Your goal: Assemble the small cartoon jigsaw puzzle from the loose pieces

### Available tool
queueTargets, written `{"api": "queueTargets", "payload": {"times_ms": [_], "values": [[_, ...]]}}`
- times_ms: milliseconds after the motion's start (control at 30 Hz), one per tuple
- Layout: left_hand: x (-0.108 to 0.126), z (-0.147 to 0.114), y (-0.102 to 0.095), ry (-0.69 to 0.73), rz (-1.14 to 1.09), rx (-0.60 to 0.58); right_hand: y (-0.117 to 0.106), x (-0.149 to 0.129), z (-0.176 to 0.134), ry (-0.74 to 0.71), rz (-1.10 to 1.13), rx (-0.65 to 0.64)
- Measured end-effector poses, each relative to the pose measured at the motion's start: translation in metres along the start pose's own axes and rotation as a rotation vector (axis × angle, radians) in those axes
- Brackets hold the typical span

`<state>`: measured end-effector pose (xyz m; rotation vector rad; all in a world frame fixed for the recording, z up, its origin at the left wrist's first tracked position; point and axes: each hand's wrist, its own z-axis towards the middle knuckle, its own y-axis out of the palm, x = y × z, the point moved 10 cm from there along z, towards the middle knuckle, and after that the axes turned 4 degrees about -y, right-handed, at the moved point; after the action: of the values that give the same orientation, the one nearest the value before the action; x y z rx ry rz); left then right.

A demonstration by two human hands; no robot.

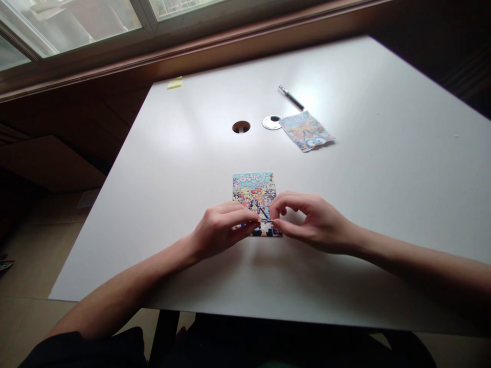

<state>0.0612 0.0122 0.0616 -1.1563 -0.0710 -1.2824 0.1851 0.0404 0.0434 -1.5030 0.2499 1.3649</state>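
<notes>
A small colourful jigsaw puzzle with cartoon figures and a light blue title band lies flat near the front of the white table. Over its lower part, my left hand and my right hand meet from either side, fingertips a short gap apart. Between them is a thin puzzle piece, seen nearly edge-on, pinched by thumb and forefinger of each hand. Fingers cover part of the puzzle's lower edges. Pale gaps or light patches show just below the piece; I cannot tell which.
A crumpled printed sheet with a similar picture lies beyond my right hand. Behind it are a dark marker and a round silver cover. A cable hole opens in the white table. Yellow tape sticks at the far left corner.
</notes>
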Motion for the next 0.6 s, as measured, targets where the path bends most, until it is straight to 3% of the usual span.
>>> {"api": "queueTargets", "payload": {"times_ms": [133,333,600], "values": [[-0.002,0.001,-0.004,-0.004,0.024,0.038,0.002,0.005,0.0,0.023,0.006,-0.006],[0.002,0.001,0.0,0.044,0.006,0.005,0.006,0.008,-0.001,0.066,0.024,-0.049],[-0.003,0.003,-0.004,-0.032,-0.004,0.019,-0.006,-0.009,-0.003,-0.173,-0.07,0.095]]}}
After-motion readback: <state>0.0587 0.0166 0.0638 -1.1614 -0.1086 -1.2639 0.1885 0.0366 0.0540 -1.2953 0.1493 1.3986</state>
